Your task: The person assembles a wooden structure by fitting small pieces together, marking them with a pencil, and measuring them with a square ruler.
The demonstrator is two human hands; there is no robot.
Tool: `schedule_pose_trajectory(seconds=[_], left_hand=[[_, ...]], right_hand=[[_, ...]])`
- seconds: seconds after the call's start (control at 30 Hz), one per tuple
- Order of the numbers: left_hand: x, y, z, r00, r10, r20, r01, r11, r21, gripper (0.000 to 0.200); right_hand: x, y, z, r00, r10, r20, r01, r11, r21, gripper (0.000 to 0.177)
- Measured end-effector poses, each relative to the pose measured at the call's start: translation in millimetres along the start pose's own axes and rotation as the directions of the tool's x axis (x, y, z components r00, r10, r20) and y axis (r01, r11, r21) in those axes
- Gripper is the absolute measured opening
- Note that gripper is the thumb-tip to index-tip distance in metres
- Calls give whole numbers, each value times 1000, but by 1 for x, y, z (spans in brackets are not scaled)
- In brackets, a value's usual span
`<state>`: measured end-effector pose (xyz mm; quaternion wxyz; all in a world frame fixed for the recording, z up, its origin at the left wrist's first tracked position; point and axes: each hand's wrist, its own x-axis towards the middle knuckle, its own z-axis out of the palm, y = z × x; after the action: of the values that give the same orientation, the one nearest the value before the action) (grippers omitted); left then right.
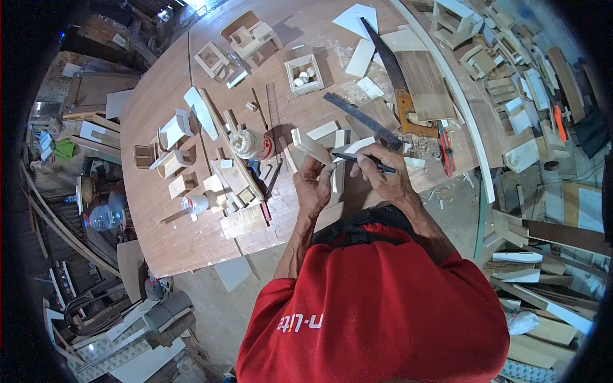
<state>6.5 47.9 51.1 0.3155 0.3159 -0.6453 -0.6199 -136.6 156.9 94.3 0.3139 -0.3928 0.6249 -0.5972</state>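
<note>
My left hand is closed on a small pale wooden block, thumb and fingers at its lower end. In my right hand is a dark pen, its tip pointing left and right at the block's lower end near my left thumb. More short wooden pieces lie around and under both hands, among them an upright strip just below the pen. Left of my hands stands an open jar with pale contents.
A handsaw and a dark flat metal bar lie beyond my right hand. Red-handled pliers rest near the table's right side. Small wooden models and a box of white pieces stand farther back. Scrap wood crowds the floor.
</note>
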Motion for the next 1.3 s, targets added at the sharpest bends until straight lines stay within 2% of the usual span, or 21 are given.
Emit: schedule_pose_trajectory(seconds=[0.4,0.5,0.57,0.67,0.8,0.87,0.97,1.07,1.17,1.3], left_hand=[[-3,-4,0,999,-29,19,29,1000,-11,29],[-5,-8,-2,999,-41,30,41,999,-6,29],[-5,-13,-3,998,-37,42,37,999,-2,30],[-4,-17,-3,1000,-21,13,22,1000,-22,30],[-2,-14,-3,999,-42,31,43,998,-38,29],[-2,-14,-2,998,-49,37,50,998,-25,29],[-2,-14,-1,998,-40,46,41,999,-32,28],[-3,-12,-1,998,-45,37,46,999,-25,29],[-4,-10,-4,995,-81,49,79,996,41,30],[-6,-13,-5,996,-79,51,76,995,65,29]], right_hand=[[3,4,4,994,-105,-2,104,987,-121,16],[3,3,-1,999,-41,32,43,996,-78,16],[4,-4,-8,978,164,132,-163,986,-12,17],[5,-5,-9,974,215,65,-219,974,58,19],[4,-4,-6,979,203,34,-205,978,40,19],[5,-3,-3,996,88,11,-88,995,-37,18],[4,12,0,999,-1,37,3,998,-67,21],[3,10,2,999,19,29,-15,992,-128,20],[3,11,3,999,-25,40,30,992,-126,19],[4,10,-1,996,10,86,2,992,-128,19]])
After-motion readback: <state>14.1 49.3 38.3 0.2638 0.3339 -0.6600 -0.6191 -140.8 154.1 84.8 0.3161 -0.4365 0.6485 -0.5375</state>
